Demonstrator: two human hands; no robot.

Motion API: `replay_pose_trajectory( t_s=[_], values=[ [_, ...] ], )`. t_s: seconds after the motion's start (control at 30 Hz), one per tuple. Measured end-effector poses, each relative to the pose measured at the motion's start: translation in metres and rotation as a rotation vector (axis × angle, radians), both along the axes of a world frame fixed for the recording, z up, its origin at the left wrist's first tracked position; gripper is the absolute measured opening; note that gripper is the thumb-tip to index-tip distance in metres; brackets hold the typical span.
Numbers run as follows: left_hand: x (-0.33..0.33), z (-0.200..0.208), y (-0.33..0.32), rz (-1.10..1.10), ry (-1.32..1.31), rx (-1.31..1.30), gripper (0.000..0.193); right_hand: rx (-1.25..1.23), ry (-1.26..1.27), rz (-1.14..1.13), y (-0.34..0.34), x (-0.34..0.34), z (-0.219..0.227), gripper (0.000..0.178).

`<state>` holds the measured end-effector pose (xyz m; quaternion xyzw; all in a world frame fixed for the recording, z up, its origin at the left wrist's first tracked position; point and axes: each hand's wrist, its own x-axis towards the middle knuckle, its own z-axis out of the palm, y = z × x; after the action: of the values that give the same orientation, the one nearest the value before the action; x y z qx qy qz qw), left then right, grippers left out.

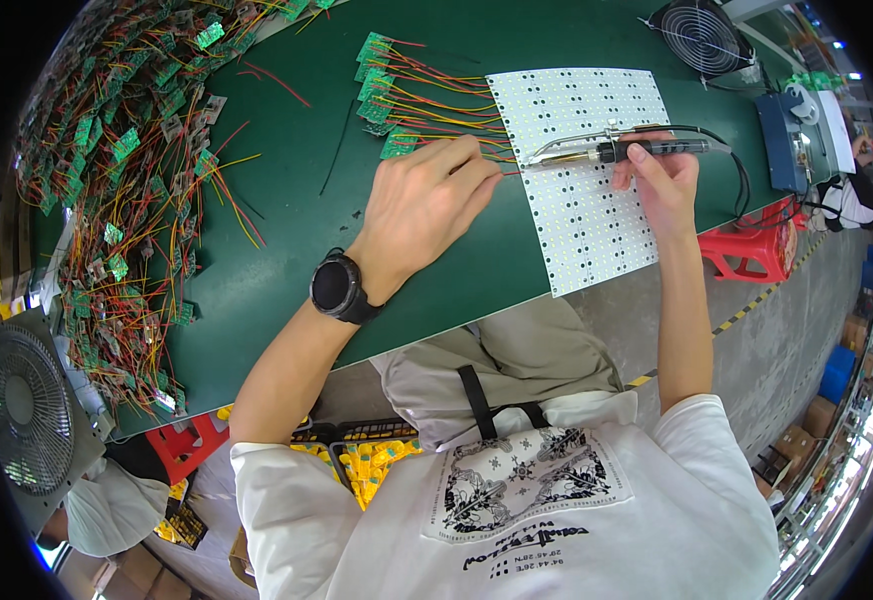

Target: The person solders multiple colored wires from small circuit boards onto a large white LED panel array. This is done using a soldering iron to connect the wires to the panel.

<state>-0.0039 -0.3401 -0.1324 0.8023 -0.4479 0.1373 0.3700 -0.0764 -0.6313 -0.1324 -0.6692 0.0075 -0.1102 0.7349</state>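
A white LED panel (607, 225) with rows of small dots lies on the green table. My right hand (669, 185) grips a soldering iron (657, 148) with a black handle and a thin metal feed tube, its tip over the panel's left edge. With fingers pinched, my left hand (427, 205) holds a red wire (512, 173) against that edge; the fingertips are partly hidden. Beyond my left hand, several green circuit boards (375, 85) lie in a column, their red and yellow wires reaching the panel's edge.
A large heap of wired circuit boards (122, 200) covers the table's left side. A black fan (702, 38) and a blue box-shaped unit (782, 140) stand at the far right. A grey fan (27, 400) is at the lower left, and a red stool (757, 250) stands beyond the right edge.
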Motion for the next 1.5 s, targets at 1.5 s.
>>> replay_pose_trajectory(
  t_s=[1.5],
  values=[
    [0.056, 0.102, 0.180, 0.722, 0.214, -0.210, 0.015, 0.116, 0.015, -0.015, -0.001, 0.003, 0.007, 0.017]
  ],
)
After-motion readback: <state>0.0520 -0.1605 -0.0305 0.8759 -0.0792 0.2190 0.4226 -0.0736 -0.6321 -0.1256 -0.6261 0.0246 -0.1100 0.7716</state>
